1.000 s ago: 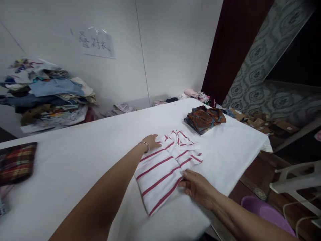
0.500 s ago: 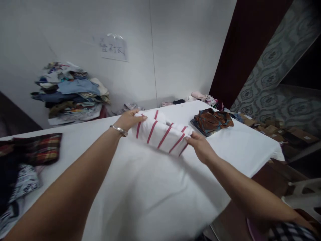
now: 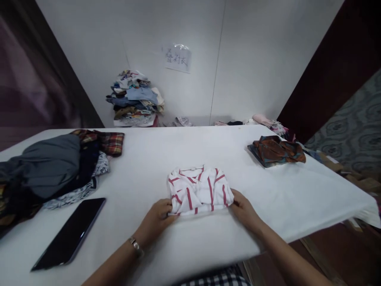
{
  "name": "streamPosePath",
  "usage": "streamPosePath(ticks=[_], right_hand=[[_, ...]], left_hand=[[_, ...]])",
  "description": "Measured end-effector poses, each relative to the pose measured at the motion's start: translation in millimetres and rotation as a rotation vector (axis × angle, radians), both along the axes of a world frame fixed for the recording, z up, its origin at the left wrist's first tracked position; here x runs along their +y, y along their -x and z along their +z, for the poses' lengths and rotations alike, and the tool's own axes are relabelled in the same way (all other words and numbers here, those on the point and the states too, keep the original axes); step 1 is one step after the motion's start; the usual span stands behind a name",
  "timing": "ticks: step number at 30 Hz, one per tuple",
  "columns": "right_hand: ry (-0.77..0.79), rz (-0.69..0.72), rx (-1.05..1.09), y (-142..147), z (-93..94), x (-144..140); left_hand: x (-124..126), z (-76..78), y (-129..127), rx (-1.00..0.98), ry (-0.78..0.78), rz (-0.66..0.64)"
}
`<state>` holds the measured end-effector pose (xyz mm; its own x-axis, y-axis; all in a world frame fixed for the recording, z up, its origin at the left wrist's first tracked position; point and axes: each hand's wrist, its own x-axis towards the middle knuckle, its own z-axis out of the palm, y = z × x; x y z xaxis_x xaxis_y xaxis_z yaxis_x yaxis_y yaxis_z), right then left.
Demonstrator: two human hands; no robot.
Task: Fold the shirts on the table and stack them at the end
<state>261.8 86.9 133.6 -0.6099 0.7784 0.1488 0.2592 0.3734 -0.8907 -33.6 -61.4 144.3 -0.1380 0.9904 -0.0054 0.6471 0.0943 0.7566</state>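
A white shirt with red stripes (image 3: 201, 190), folded into a compact bundle, is at the near middle of the white table (image 3: 184, 147). Its collar points away from me and its front faces up. My left hand (image 3: 159, 216), with a silver bracelet at the wrist, pinches the near left corner. At the near right corner my right hand (image 3: 244, 208) grips the cloth between thumb and fingers. Whether the underside rests fully on the table I cannot tell.
On the left lie a heap of dark and plaid clothes (image 3: 56, 167) and a black phone (image 3: 71, 234). Folded brown and dark garments (image 3: 276, 151) sit to the right. A tall clothes pile (image 3: 135, 99) stands by the wall below a paper sign (image 3: 178, 58).
The striped shirt has come nearer to me and turned so its collar and front show on top. Both hands still hold its edges. The view has swung left, revealing the phone.
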Motion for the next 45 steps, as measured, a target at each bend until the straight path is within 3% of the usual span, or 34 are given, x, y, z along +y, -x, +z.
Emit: streamPosePath(ticks=[2,5,8,10,15,18,22,24,27,30,33,36,38,41,45], right_hand=[[-0.004,-0.001,0.002,-5.4,-2.6,-5.6],[0.185,-0.005,0.045,-7.7,4.4,0.9],[0.339,-0.185,0.066,-1.7,9.0,16.8],[0.321,-0.293,0.031,7.0,6.9,27.4],[0.062,-0.272,0.067,24.6,-4.9,37.5],[-0.064,-0.282,-0.084,19.3,-9.8,32.8],[-0.226,-0.192,-0.368,7.3,-8.1,26.3],[-0.415,-0.207,-0.355,8.7,1.1,25.6],[-0.685,-0.206,-0.242,26.2,25.1,25.7],[-0.795,-0.111,-0.175,53.0,43.8,23.8],[-0.763,0.033,-0.338,69.9,36.3,20.2],[-0.623,0.156,-0.591,69.6,8.6,18.3],[-0.565,0.180,-0.670,65.0,-7.5,18.4],[-0.555,0.169,-0.685,60.8,-16.0,19.1],[-0.544,0.173,-0.690,61.6,-11.1,17.4]], left_hand=[[-8.0,-3.3,-3.9,0.009,0.017,0.034],[-7.0,6.1,-6.3,0.014,0.026,0.130],[4.0,13.5,-8.5,-0.007,0.057,0.261],[13.9,14.3,-10.8,-0.007,0.087,0.339],[26.6,10.4,-17.7,0.073,0.019,0.474],[20.4,8.9,-19.0,0.203,0.091,0.445],[11.4,12.0,-15.9,0.356,0.249,0.422],[12.9,17.9,-14.5,0.384,0.140,0.442],[25.5,29.3,-17.9,0.448,-0.163,0.391],[42.2,30.5,-29.5,0.554,-0.296,0.289],[47.4,10.8,-42.7,0.683,-0.257,0.154],[38.3,-17.0,-50.3,0.729,-0.208,-0.012],[30.9,-28.4,-52.0,0.730,-0.198,-0.053],[26.7,-31.2,-51.5,0.720,-0.177,-0.055],[32.0,-24.9,-45.7,0.644,-0.134,-0.067]])
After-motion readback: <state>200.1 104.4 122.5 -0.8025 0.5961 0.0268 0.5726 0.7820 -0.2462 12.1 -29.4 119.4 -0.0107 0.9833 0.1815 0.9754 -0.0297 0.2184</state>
